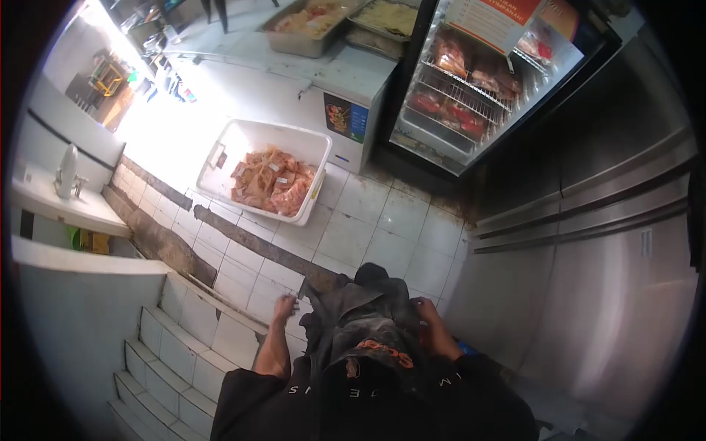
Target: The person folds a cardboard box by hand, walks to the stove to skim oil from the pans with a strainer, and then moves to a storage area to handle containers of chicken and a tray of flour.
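Note:
My left hand [285, 306] hangs beside the dark apron [360, 309] at my waist. Its fingers are loosely bent and apart, with nothing in them. On the other side, my right hand [425, 312] is held low against the apron's edge, its fingers mostly hidden. Ahead on the floor stands a white plastic tub [208, 184] with packs of raw meat [272, 180] in it, some bearing white labels. Both hands are apart from the tub.
A glass-door fridge [460, 81] with bagged meat stands ahead right. Metal trays of food [305, 29] sit on a white chest freezer [360, 103]. Steel cabinet doors [588, 279] line the right. Tiled steps [173, 334] and a sink [81, 202] are on the left.

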`<control>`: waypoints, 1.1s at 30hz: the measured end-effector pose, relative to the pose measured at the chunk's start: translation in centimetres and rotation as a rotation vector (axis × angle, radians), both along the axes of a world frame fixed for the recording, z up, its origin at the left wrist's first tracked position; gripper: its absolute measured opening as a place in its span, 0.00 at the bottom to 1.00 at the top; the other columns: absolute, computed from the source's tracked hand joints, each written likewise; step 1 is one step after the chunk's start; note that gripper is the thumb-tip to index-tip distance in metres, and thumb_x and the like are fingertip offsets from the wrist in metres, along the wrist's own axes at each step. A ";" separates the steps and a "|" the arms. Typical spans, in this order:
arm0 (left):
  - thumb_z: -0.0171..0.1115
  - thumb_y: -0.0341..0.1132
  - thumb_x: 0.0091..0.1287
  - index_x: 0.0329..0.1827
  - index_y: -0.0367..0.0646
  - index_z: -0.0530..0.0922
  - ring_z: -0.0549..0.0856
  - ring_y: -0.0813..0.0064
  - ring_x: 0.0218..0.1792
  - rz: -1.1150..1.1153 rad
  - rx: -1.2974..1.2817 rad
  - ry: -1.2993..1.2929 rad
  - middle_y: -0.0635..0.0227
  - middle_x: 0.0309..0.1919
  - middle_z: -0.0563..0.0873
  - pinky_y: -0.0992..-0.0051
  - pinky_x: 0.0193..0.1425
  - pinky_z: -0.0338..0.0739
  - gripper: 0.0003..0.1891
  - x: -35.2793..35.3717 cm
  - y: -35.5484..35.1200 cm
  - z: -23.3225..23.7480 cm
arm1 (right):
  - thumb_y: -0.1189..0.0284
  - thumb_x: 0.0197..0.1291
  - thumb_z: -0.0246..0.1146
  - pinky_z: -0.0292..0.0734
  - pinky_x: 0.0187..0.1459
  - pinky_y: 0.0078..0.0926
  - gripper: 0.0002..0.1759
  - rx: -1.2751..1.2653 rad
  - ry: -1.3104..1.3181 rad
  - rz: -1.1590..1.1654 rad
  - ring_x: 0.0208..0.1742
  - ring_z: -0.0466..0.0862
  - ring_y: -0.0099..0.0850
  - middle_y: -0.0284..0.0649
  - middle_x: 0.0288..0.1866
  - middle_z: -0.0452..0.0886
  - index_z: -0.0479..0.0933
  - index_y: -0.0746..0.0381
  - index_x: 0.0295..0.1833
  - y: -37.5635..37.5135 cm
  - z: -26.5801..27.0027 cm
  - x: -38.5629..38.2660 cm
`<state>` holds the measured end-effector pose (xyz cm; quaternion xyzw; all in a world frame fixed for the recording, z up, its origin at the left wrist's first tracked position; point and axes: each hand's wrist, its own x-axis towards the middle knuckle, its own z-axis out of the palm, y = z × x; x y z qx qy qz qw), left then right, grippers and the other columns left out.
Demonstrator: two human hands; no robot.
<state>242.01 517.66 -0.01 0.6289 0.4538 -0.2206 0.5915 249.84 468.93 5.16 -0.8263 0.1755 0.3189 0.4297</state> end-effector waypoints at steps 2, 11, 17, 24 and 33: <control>0.60 0.43 0.66 0.51 0.34 0.78 0.86 0.70 0.33 -0.061 0.063 -0.082 0.58 0.37 0.86 0.71 0.30 0.78 0.20 8.9 1.7 0.9 | 0.63 0.64 0.61 0.81 0.31 0.31 0.16 -0.016 0.013 -0.029 0.28 0.85 0.33 0.47 0.35 0.86 0.82 0.64 0.48 0.6 0.9 3.0; 0.58 0.40 0.68 0.54 0.36 0.76 0.87 0.70 0.36 -0.119 0.020 -0.292 0.57 0.39 0.86 0.75 0.34 0.78 0.18 37.9 -1.3 5.8 | 0.67 0.66 0.58 0.80 0.27 0.28 0.15 0.106 -0.029 -0.121 0.25 0.83 0.30 0.45 0.34 0.85 0.79 0.64 0.52 0.6 -3.9 24.7; 0.57 0.36 0.71 0.51 0.36 0.76 0.85 0.74 0.33 -0.057 -0.078 -0.518 0.61 0.37 0.85 0.76 0.38 0.78 0.13 53.0 -5.6 9.1 | 0.63 0.69 0.57 0.77 0.34 0.25 0.16 0.222 -0.236 -0.033 0.33 0.83 0.26 0.40 0.34 0.83 0.77 0.64 0.53 7.2 4.1 48.3; 0.61 0.39 0.69 0.60 0.33 0.72 0.79 0.64 0.54 -0.057 0.535 -0.929 0.54 0.53 0.79 0.65 0.57 0.74 0.22 74.2 -2.9 18.7 | 0.68 0.69 0.59 0.75 0.34 0.22 0.20 0.555 -0.457 -0.012 0.38 0.83 0.26 0.40 0.42 0.81 0.68 0.65 0.62 19.2 16.6 68.2; 0.60 0.56 0.66 0.74 0.34 0.47 0.68 0.57 0.66 0.817 -0.019 -0.624 0.51 0.71 0.61 0.64 0.71 0.62 0.47 93.4 2.8 24.7 | 0.62 0.67 0.60 0.76 0.39 0.26 0.30 0.849 -0.174 -0.739 0.48 0.85 0.38 0.46 0.56 0.79 0.61 0.64 0.68 26.4 16.1 82.9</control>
